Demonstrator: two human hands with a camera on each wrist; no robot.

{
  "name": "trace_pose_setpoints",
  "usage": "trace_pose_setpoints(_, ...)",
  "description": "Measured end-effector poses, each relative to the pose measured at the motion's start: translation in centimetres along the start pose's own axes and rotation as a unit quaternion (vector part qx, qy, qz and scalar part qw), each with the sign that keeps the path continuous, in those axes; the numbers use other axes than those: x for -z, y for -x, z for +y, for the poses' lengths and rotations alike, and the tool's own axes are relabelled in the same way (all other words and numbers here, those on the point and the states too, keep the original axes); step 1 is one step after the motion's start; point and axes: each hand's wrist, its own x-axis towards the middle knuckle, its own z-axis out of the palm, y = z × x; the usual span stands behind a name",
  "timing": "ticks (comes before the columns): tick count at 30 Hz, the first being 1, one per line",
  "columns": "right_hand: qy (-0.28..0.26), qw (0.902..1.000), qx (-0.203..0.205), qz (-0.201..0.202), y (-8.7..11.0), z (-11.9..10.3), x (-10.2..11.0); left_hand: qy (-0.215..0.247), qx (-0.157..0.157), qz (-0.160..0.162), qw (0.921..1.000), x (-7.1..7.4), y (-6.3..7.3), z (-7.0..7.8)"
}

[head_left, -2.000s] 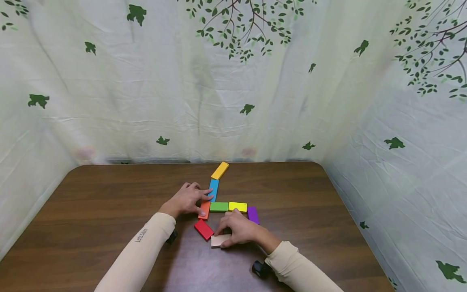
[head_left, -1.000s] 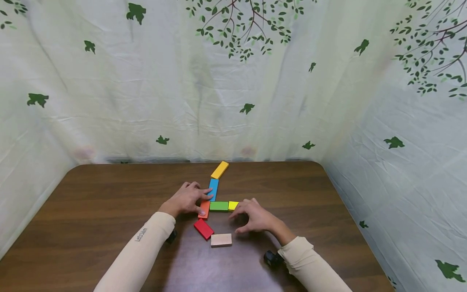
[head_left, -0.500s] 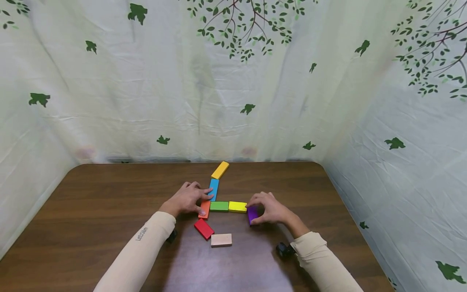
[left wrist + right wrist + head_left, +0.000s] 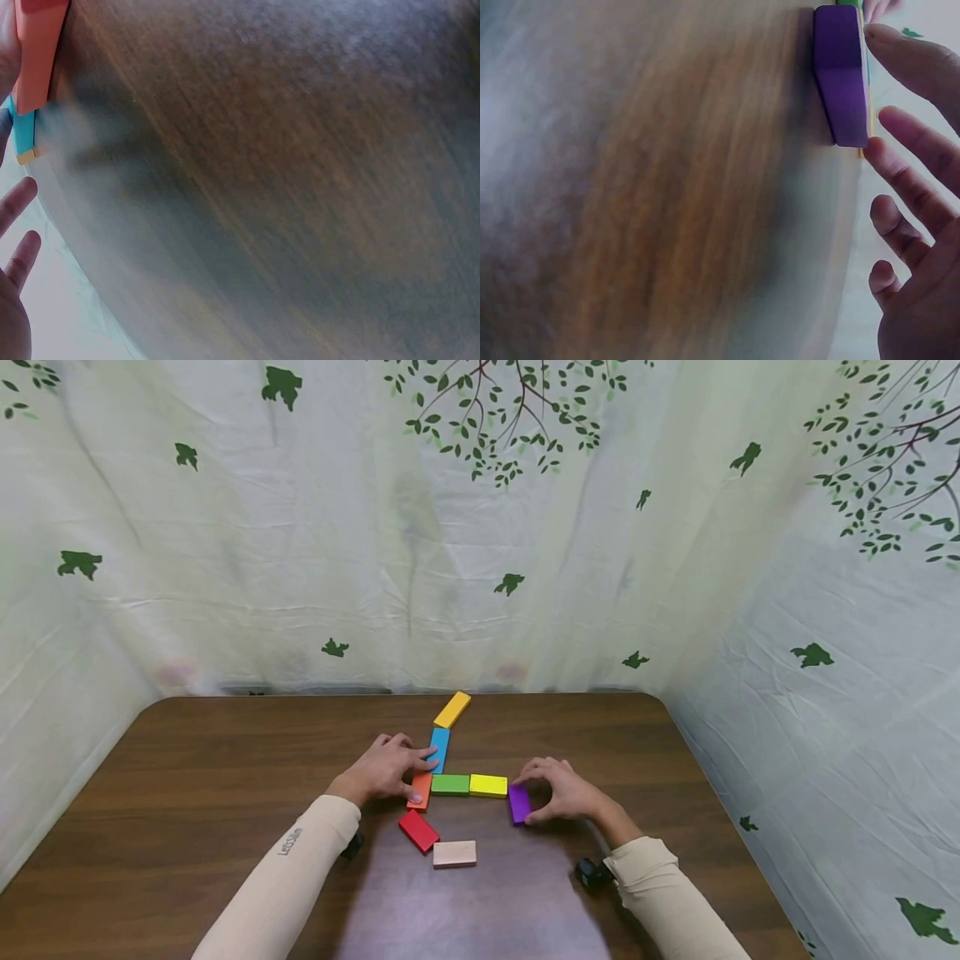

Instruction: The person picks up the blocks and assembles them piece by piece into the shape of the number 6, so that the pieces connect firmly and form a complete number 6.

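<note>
In the head view my left hand (image 4: 384,768) rests with its thumb on an orange block (image 4: 422,787) and its fingertips on a blue block (image 4: 441,743). The other fingers are spread, as the left wrist view also shows. At the right, my right hand (image 4: 562,789) pinches a purple block (image 4: 519,806) end to end between thumb and fingertips. That block lies flat, its far end by the right end of a yellow block (image 4: 489,787). A green block (image 4: 451,785) lies between the yellow and orange ones, in one row.
An amber block (image 4: 452,710) lies slanted beyond the blue one, near the table's far edge. Closer to me are a slanted red block (image 4: 419,832) and a pale pink block (image 4: 454,854), corners nearly meeting. The brown table (image 4: 225,827) is backed by a leaf-print curtain (image 4: 450,527).
My right hand has let go of the pale pink block, moved right and away from me, and taken hold of the purple block. My left hand has stayed in place.
</note>
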Motion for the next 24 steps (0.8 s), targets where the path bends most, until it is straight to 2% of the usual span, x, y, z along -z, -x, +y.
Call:
trace_pose_setpoints(5,-0.005,0.9999,-0.013,-0.006,0.02,0.08,-0.18,0.004,0.002,0.0,1.0,-0.01,0.06,0.01)
trace_pose_setpoints(24,-0.004,0.9998,-0.019,-0.007,0.28,0.21,-0.82,0.012,0.003,-0.005,0.9999,0.11,-0.01,-0.1)
